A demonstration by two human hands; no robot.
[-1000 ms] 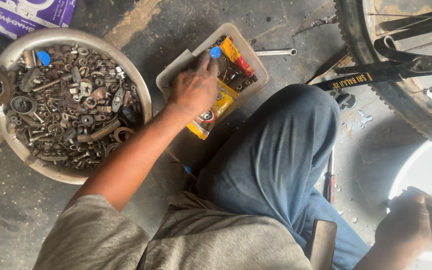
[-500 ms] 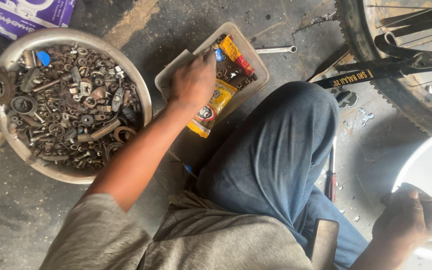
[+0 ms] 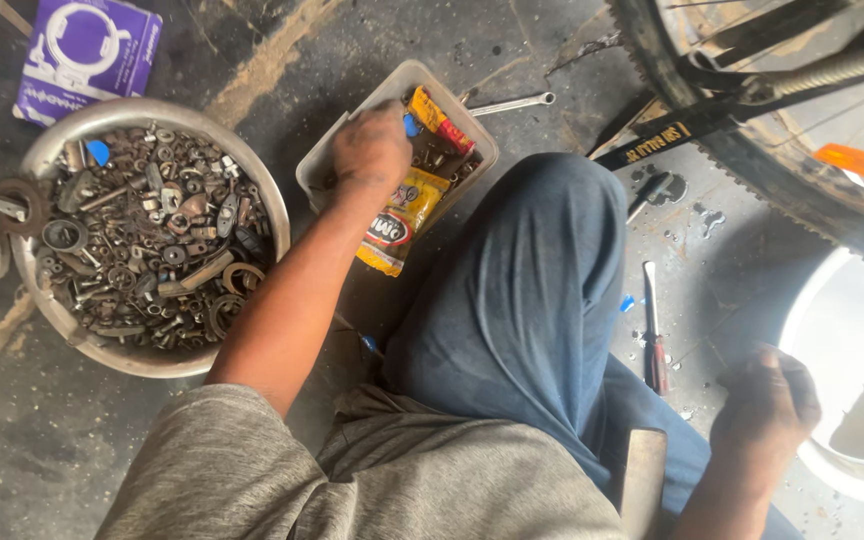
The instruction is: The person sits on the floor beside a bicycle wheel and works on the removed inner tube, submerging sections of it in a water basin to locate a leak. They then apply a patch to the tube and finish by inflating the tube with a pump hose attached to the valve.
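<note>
Honestly, my left hand was clenched, digging in the plastic tray at upper middle; right hand was curled shut at lower right, gripping what I couldn't tell. Tray looked crammed, so careless rummaging could've spilled bits onto the floor.

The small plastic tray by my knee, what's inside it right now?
The tray holds small metal bits, a blue cap and red and yellow packets. The left hand reaches in and covers part of it, so what its fingers touch is hidden.
</note>
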